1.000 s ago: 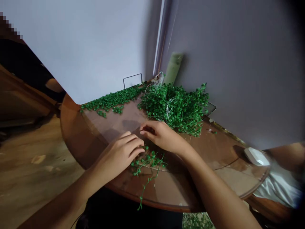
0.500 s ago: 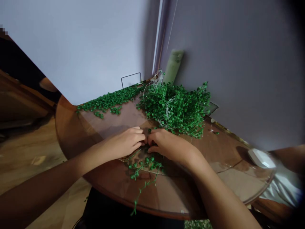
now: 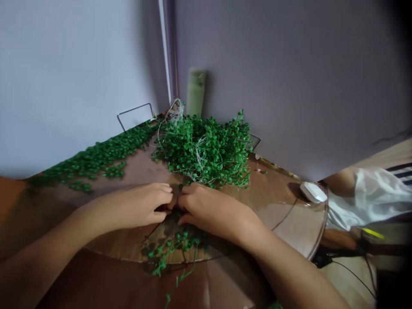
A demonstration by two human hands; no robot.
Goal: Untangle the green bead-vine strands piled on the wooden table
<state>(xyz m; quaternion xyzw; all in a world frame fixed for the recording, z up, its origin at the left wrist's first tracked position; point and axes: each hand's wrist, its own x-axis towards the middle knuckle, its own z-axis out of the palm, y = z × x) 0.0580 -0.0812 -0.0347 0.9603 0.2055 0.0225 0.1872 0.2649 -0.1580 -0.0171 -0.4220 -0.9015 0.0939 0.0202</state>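
My left hand (image 3: 143, 206) and my right hand (image 3: 214, 210) meet low over the round table (image 3: 270, 195), fingertips almost touching. Both have curled, pinching fingers around part of a green beaded plant strand (image 3: 185, 241); the exact grip is hidden beneath the fingers. The strand's loose end trails below my hands toward the near edge. Just beyond them sits a big tangled bunch of green beaded stems (image 3: 209, 150), with white threads (image 3: 200, 152) caught in it.
Loose green beads (image 3: 106, 152) line the left panel (image 3: 64, 77). A green cylinder (image 3: 195, 92) stands in the corner, and wire frames (image 3: 135, 110) show by the panels. At right are a white box (image 3: 313, 192) and a person's pale, shiny clothing (image 3: 370, 193).
The camera view has swung right, so the table contents appear farther left and more of the right side shows. My hands stay together at the strand.
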